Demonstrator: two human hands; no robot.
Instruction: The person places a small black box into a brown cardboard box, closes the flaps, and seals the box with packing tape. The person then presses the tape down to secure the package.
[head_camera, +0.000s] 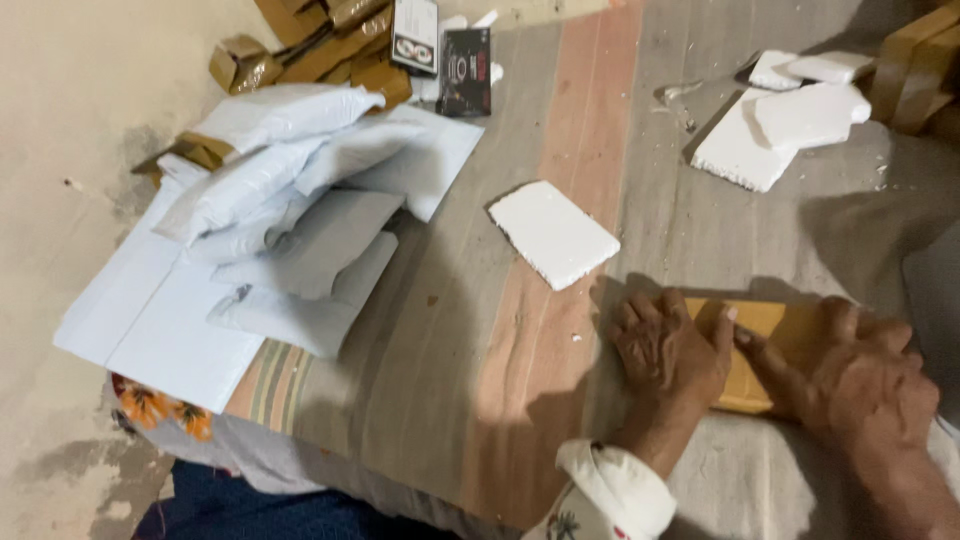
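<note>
Sleeve: white cuff (612, 490) sat closest to the lens, on the left wrist.
Left hand: left hand (668, 352) lay palm-down on the flat yellow-brown cardboard box (752, 352), fingers (640, 322) spread wide, not curled round anything, looked like it was pinning the box so it wouldn't slide.
Right hand: right hand (868, 375) covered the box's other end, fingers loosely bent and pressing on top, thumb reaching toward the left thumb; couldn't tell if it gripped the far edge.
Box: flat on the striped grey and orange cloth (560, 140) covering the bed or mat, right under both hands.
Foam: white foam slab (553, 233) lay just beyond the left hand, apart from the box; more white foam pieces (790, 120) sat further off to the right, probably kept within reach as padding.
Mailers: pile of pale grey plastic mailer bags (290, 220) was heaped at the left edge, well apart.
Spare boxes: brown cartons (320, 45) stacked at the far end.
</note>
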